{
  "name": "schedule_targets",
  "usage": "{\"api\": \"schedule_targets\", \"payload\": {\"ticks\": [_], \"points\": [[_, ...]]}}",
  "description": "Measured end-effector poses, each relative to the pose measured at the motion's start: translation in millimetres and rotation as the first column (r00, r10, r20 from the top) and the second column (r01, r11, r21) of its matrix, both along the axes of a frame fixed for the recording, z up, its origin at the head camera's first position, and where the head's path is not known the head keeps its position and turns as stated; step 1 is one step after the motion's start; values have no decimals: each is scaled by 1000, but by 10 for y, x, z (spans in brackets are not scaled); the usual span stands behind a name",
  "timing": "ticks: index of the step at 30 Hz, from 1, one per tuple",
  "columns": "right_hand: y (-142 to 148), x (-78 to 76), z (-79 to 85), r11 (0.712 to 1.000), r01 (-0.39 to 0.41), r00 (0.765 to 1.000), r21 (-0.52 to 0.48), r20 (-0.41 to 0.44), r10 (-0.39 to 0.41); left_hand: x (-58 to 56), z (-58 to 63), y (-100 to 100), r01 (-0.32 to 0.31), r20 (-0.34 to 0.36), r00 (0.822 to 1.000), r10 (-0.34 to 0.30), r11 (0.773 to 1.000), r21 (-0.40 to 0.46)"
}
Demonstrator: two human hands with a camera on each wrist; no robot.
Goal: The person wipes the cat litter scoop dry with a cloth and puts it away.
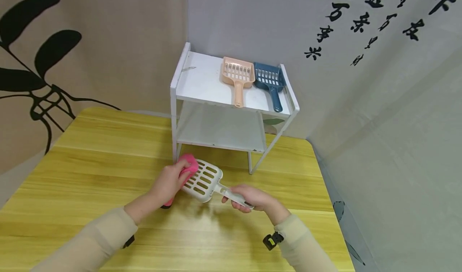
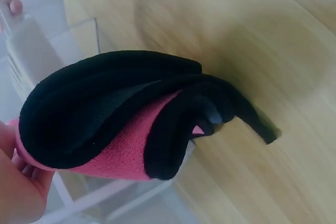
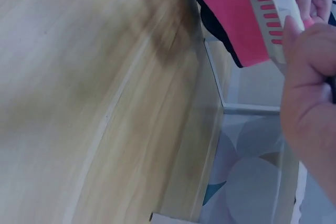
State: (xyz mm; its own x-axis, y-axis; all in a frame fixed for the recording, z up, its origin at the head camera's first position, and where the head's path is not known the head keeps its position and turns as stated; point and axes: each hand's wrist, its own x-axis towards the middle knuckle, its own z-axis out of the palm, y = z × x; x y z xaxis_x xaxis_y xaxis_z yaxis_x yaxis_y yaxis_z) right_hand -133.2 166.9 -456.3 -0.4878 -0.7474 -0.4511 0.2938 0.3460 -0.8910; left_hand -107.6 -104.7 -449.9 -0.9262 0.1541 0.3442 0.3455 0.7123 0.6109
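My right hand point(image 1: 255, 197) grips the handle of a white slotted litter scoop point(image 1: 218, 188), which is held above the table with its head towards the left. A pink cloth point(image 1: 190, 161) with black edging is in my left hand point(image 1: 167, 185), pinched against the far left edge of the scoop's head. In the left wrist view the cloth point(image 2: 123, 153) hangs folded, its dark underside showing, and partly hides the scoop point(image 2: 37, 45). Behind the scoop point(image 3: 278, 17) in the right wrist view, the cloth point(image 3: 231, 9) spreads out.
On the wooden table point(image 1: 108, 171) stands a white two-tier rack point(image 1: 220, 125), just beyond my hands. Its top shelf bears a peach litter scoop point(image 1: 238, 77) and a dark blue litter scoop point(image 1: 271, 81), side by side. Curtains with dark prints hang behind and to the right.
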Motion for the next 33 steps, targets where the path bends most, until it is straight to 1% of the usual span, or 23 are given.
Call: {"api": "schedule_targets", "payload": {"ticks": [4, 7, 9, 10, 13, 15, 17, 19, 20, 21, 23, 26, 30, 33], "points": [[71, -4, -15, 1000, 17, 1000, -4, 7, -17, -35, 3, -101, -40, 73, 997, 35, 997, 64], [121, -2, -48, 997, 73, 997, 6, 30, -74, -25, 32, -169, -47, 124, 992, 35, 994, 100], [142, 2, -66, 992, 123, 991, 2, 53, -123, -10, 48, -195, -32, 152, 988, 16, 994, 105], [145, 3, -73, 990, 144, 988, -6, 64, -143, 1, 57, -199, -16, 170, 985, -2, 994, 107], [121, 7, -88, 983, 178, 980, -42, 100, -173, 34, 62, -177, 68, 234, 968, -96, 990, 121], [74, 14, -92, 981, 182, 976, -69, 132, -172, 57, 54, -137, 135, 282, 943, -177, 978, 160], [15, 27, -96, 978, 191, 971, -84, 165, -176, 73, 37, -92, 188, 302, 921, -244, 961, 203], [-36, 41, -93, 975, 202, 964, -92, 196, -182, 86, 24, -56, 208, 308, 911, -274, 950, 231], [-55, 47, -88, 973, 209, 960, -94, 210, -185, 89, 17, -47, 212, 305, 910, -279, 948, 236], [-69, 51, -83, 972, 213, 957, -96, 221, -188, 89, 9, -42, 208, 299, 914, -274, 950, 234], [-81, 56, -69, 972, 215, 953, -97, 236, -187, 88, -4, -43, 189, 282, 926, -249, 956, 223], [-80, 53, -48, 974, 201, 954, -102, 245, -172, 75, -26, -73, 157, 254, 946, -203, 969, 190], [-63, 45, -34, 979, 176, 959, -106, 244, -146, 51, -48, -131, 111, 247, 957, -154, 978, 177], [-41, 46, -26, 981, 160, 962, -108, 238, -131, 27, -59, -178, 81, 257, 958, -126, 980, 180]]}}
